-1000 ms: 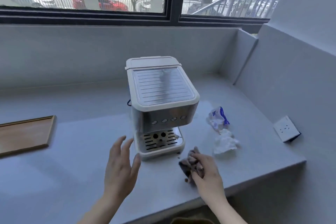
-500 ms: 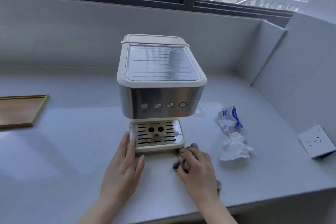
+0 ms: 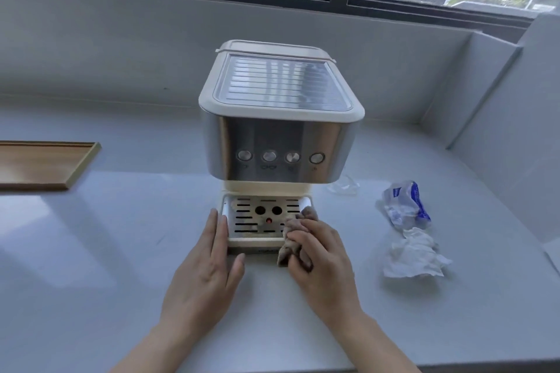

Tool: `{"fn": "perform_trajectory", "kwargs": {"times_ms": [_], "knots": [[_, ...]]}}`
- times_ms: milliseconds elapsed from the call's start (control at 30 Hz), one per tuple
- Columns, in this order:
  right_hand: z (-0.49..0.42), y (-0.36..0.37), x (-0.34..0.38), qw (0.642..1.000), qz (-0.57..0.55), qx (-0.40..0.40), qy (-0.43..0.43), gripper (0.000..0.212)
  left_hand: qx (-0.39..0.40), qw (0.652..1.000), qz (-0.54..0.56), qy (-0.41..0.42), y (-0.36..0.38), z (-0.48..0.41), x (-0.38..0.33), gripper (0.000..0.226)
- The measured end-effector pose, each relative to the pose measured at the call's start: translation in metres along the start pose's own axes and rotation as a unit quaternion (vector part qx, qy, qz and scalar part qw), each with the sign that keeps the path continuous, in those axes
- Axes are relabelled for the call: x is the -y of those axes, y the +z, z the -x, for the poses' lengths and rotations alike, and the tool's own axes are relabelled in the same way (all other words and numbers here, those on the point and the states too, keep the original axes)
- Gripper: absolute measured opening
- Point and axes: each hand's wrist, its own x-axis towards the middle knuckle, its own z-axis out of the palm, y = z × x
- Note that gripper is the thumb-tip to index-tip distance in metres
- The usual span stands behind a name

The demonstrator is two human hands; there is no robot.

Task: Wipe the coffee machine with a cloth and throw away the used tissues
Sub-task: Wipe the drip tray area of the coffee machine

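Observation:
A cream and steel coffee machine (image 3: 281, 118) stands in the middle of the grey counter, its slotted drip tray (image 3: 257, 218) facing me. My right hand (image 3: 324, 263) presses a crumpled grey-brown cloth (image 3: 295, 233) onto the right front corner of the drip tray. Flat on the counter, my left hand (image 3: 206, 272) has its fingertips against the tray's left front edge and holds nothing. A crumpled white tissue (image 3: 413, 254) lies to the right, with a blue and white tissue packet (image 3: 406, 206) just behind it.
A wooden tray (image 3: 45, 165) lies at the left edge of the counter (image 3: 106, 251). A clear plastic scrap (image 3: 344, 186) sits right of the machine. Grey walls close the back and right, with a window above. The counter's front edge runs just below my wrists.
My right hand has carried the cloth from the counter up onto the drip tray's right corner. My left hand has settled against the tray's left edge. The view has moved closer.

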Motion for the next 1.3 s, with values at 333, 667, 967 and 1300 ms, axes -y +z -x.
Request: {"fn": "perform_trajectory", "kwargs": {"times_ms": [333, 667, 967, 1300], "knots": [[-0.032, 0.0, 0.005, 0.997, 0.027, 0.017, 0.07, 0.022, -0.004, 1.0, -0.005, 0.002, 0.003, 0.001, 0.003, 0.077], [-0.055, -0.014, 0.003, 0.991, 0.073, 0.103, 0.046, 0.009, 0.0, 1.0, -0.001, 0.002, 0.0, 0.002, 0.001, 0.075], [-0.059, -0.014, -0.006, 0.987, 0.116, 0.113, -0.002, 0.019, 0.002, 1.0, -0.01, 0.006, 0.002, 0.0, 0.004, 0.075], [-0.043, -0.032, -0.01, 0.991, 0.042, 0.123, 0.035, 0.053, 0.011, 1.0, 0.017, -0.019, 0.005, -0.001, 0.005, 0.077]]}}
